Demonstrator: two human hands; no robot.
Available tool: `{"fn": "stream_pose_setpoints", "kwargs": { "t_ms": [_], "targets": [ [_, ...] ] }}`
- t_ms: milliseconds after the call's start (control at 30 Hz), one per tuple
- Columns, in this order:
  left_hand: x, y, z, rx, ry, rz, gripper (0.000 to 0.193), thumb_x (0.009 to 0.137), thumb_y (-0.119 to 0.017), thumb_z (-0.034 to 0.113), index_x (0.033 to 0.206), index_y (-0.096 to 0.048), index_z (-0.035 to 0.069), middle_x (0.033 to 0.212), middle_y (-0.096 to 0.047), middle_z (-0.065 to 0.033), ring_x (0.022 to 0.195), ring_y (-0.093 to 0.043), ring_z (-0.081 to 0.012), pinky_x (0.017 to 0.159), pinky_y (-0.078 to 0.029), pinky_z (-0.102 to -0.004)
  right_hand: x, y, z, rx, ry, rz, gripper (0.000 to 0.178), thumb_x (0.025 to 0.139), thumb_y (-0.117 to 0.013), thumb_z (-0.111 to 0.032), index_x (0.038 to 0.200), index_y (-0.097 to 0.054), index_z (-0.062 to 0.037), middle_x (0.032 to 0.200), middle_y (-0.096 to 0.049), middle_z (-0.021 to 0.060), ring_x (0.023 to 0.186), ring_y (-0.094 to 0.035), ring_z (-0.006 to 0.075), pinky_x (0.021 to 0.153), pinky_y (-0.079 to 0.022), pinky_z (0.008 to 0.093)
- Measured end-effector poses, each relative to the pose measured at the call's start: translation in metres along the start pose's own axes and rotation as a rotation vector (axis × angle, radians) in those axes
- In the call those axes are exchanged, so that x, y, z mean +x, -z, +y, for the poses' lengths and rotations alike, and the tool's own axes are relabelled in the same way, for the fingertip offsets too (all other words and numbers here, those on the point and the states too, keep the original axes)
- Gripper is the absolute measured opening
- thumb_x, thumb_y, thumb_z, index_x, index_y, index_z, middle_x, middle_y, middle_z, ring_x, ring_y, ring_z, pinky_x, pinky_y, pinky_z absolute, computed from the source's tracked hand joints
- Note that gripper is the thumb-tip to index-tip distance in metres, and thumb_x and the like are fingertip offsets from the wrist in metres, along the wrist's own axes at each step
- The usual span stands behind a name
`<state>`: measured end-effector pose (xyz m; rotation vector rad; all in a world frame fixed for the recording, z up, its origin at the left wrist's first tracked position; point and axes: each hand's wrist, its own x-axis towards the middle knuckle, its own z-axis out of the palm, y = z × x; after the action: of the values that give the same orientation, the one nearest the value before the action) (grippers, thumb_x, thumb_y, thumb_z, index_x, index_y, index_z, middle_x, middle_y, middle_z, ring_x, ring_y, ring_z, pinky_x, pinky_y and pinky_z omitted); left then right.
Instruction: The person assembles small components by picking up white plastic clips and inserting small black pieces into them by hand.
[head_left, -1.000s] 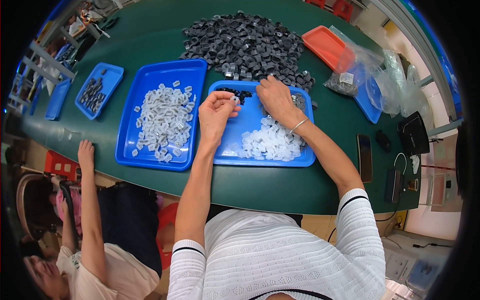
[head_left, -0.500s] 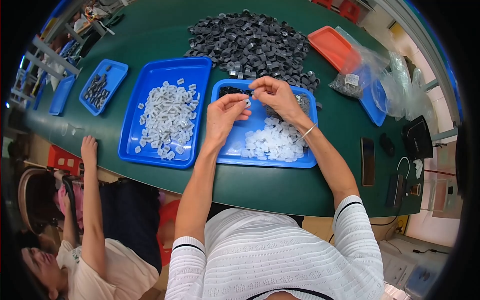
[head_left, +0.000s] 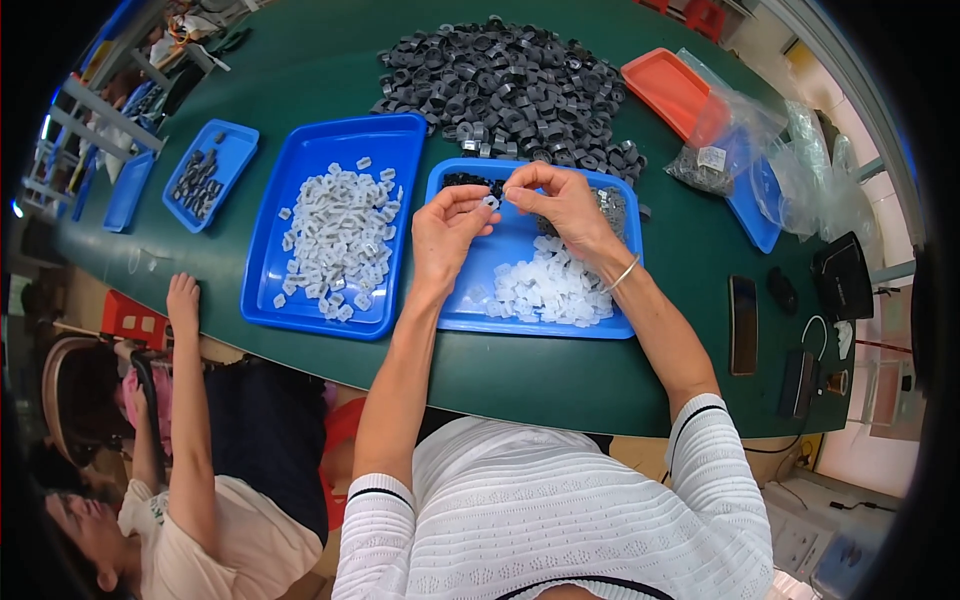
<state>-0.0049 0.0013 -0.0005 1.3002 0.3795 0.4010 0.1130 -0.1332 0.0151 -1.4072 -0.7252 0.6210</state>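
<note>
Over the right-hand blue tray (head_left: 462, 308), my left hand (head_left: 446, 232) pinches a small white plastic piece (head_left: 491, 202) between thumb and fingertips. Close beside it, my right hand (head_left: 562, 208) has thumb and forefinger pressed together near that piece; whatever it grips is too small to make out. Beneath my right hand lies a heap of translucent white pieces (head_left: 552, 286). Small black parts (head_left: 470, 182) fill the tray's far left corner, and small grey metal-looking parts (head_left: 612, 212) its far right. Left of it, a deeper blue tray (head_left: 262, 285) holds many white plastic pieces (head_left: 338, 240).
A large pile of dark grey ring-shaped parts (head_left: 505, 85) lies beyond the trays. An orange tray (head_left: 665, 85), plastic bags (head_left: 790, 165) and a phone (head_left: 742, 325) are on the right. At left, a co-worker's hand (head_left: 183, 300) rests on the table edge near a small blue tray (head_left: 238, 150).
My right hand has dipped slightly, its fingertips now closer to the white piece in my left hand. My left hand keeps its pinch. The whole view has shifted slightly.
</note>
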Motion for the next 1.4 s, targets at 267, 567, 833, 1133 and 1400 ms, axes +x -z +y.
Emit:
{"fn": "stream_pose_setpoints", "kwargs": {
  "t_ms": [267,567,833,1133,1400],
  "targets": [
    [-0.005,-0.008,0.005,-0.001,-0.013,-0.025,0.019,0.084,-0.064,-0.001,0.103,-0.062,-0.006,0.093,-0.067,-0.0119,0.08,-0.068,-0.0163,0.069,-0.054,-0.0231,-0.002,-0.005,0.006,0.042,-0.07,0.009,0.014,0.083,-0.07,-0.015,0.089,-0.066,-0.0027,0.084,-0.063,0.0007,0.073,-0.052,0.0059,0.066,-0.041,0.0217],
    [-0.007,-0.009,0.0,-0.017,-0.068,0.058,0.02,0.082,-0.067,0.003,0.1,-0.064,-0.005,0.09,-0.068,-0.0113,0.08,-0.066,-0.015,0.073,-0.051,-0.0237,-0.002,-0.005,0.008,0.006,-0.116,-0.02,0.017,0.084,-0.07,-0.017,0.088,-0.064,-0.0012,0.084,-0.064,0.0032,0.073,-0.055,0.0078,0.066,-0.045,0.0231],
    [-0.013,-0.019,-0.002,0.256,-0.312,0.179,0.012,0.082,-0.064,-0.002,0.094,-0.065,-0.003,0.086,-0.069,-0.0093,0.078,-0.067,-0.0125,0.071,-0.052,-0.0228,-0.003,-0.005,0.016,0.055,-0.147,-0.014,0.016,0.085,-0.069,-0.016,0.088,-0.063,-0.0013,0.084,-0.064,0.0042,0.072,-0.057,0.0085,0.065,-0.048,0.0235],
    [-0.008,-0.011,-0.001,0.062,-0.119,0.058,0.015,0.085,-0.065,0.001,0.099,-0.064,-0.004,0.088,-0.069,-0.0089,0.078,-0.066,-0.0121,0.068,-0.052,-0.022,0.0,0.007,-0.002,0.13,-0.237,-0.163,0.015,0.085,-0.068,-0.014,0.091,-0.065,-0.0005,0.087,-0.066,0.0054,0.077,-0.061,0.0091,0.069,-0.051,0.0234],
    [-0.006,-0.01,-0.006,0.08,-0.135,0.037,0.016,0.086,-0.063,-0.001,0.101,-0.065,-0.004,0.087,-0.069,-0.0092,0.077,-0.066,-0.0116,0.069,-0.051,-0.0212,0.002,0.007,0.009,0.056,-0.184,-0.174,0.017,0.085,-0.069,-0.016,0.09,-0.062,-0.0015,0.085,-0.064,0.005,0.075,-0.06,0.0086,0.065,-0.05,0.0226]
  ]
}}
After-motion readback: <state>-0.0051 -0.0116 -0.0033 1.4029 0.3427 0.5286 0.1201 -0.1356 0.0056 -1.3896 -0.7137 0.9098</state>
